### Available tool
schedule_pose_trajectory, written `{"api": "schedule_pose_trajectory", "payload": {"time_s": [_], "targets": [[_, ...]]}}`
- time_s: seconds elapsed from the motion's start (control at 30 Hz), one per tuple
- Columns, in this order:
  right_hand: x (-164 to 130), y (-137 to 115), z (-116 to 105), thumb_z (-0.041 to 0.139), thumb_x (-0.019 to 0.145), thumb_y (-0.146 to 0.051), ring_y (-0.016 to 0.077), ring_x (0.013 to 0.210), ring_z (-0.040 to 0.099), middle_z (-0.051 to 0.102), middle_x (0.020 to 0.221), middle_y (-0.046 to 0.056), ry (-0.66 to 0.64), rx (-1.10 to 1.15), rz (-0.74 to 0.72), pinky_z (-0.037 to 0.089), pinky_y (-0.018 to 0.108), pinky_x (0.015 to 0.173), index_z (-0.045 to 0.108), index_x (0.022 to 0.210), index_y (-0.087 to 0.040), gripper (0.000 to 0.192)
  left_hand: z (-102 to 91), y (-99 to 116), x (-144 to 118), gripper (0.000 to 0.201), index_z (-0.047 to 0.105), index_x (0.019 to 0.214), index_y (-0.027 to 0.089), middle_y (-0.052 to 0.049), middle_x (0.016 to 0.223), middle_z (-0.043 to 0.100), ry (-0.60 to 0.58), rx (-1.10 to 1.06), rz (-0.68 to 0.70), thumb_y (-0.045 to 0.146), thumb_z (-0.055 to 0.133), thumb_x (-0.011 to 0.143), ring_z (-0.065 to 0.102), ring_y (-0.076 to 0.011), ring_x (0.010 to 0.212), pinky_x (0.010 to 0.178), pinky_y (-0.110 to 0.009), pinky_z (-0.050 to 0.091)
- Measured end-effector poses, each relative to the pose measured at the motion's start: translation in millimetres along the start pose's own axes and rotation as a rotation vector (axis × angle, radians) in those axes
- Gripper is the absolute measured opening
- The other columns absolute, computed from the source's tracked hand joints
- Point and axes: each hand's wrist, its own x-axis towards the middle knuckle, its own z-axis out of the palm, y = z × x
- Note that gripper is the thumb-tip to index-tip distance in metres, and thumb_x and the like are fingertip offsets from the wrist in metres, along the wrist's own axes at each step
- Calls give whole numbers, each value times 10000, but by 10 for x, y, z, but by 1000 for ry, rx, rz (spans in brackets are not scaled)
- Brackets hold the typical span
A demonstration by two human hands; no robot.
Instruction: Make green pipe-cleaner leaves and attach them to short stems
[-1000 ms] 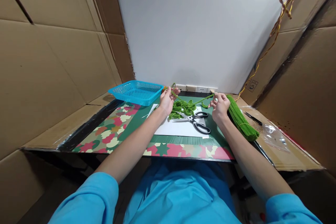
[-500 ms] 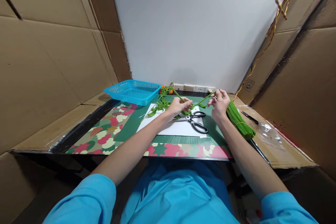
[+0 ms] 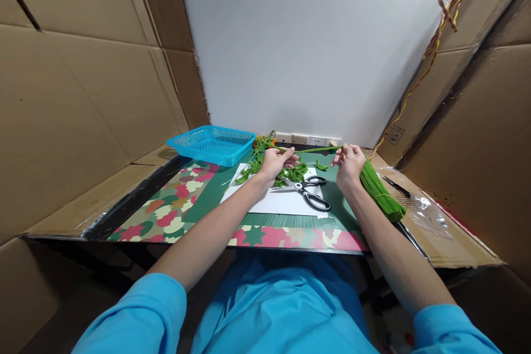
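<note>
A thin green pipe cleaner [image 3: 315, 149] stretches nearly level between my two hands. My left hand [image 3: 279, 165] pinches it at the left, with part of it reaching past toward the back. At the right, my right hand [image 3: 349, 165] grips its other end between thumb and fingers. Below them, scissors [image 3: 309, 191] with black-and-white handles lie partly spread on a white sheet [image 3: 265, 206]. Curled green pieces [image 3: 296, 172] are heaped on the sheet, partly behind my left hand. Beside my right wrist lies a thick bundle of green pipe cleaners [image 3: 379, 191].
A blue plastic basket [image 3: 211, 146] stands at the back left, with orange flowers [image 3: 269, 140] beside it. One curled green piece [image 3: 321, 165] lies on the green mat [image 3: 211, 202]. Tweezers [image 3: 397, 186] and a clear plastic bag [image 3: 429, 215] lie right. Cardboard walls [image 3: 95, 77] flank the table.
My left hand has risen slightly and moved a little left. The pipe cleaner, bent downward between my hands before, is now pulled almost straight.
</note>
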Motion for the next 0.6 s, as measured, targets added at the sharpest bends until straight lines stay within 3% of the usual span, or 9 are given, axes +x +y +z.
{"api": "schedule_pose_trajectory", "payload": {"time_s": [0.13, 0.3, 0.43, 0.6], "targets": [[-15, 7, -10, 784, 826, -393, 69, 381, 517, 597, 588, -100, -15, -16, -1, 415, 157, 372, 469, 840, -235, 353, 48, 9, -42, 215, 727, 818, 93, -137, 832, 808, 46, -46, -17, 254, 793, 944, 765, -174, 669, 645, -275, 579], [-13, -21, -17, 818, 804, -413, 79, 375, 545, 625, 594, -87, -66, -39, 50, 424, 160, 358, 492, 843, -226, 377, 32, -2, -55, 158, 754, 904, 91, -138, 884, 815, -31, -22, -15, 193, 866, 863, 776, -185, 705, 646, -277, 591], [-25, -55, -8, 856, 773, -483, 95, 373, 586, 681, 655, -55, -168, -68, -2, 426, 167, 340, 524, 870, -218, 436, -28, -53, -11, 178, 757, 876, 103, -120, 816, 795, -73, 87, 30, 191, 900, 817, 720, -166, 607, 545, -265, 542], [-62, -62, -7, 876, 735, -527, 79, 317, 529, 703, 670, -41, -239, -104, -68, 420, 189, 303, 574, 879, -200, 468, -41, -98, 22, 127, 758, 862, 103, -134, 821, 790, -91, 124, 24, 168, 866, 852, 741, -190, 636, 557, -285, 560]]}}
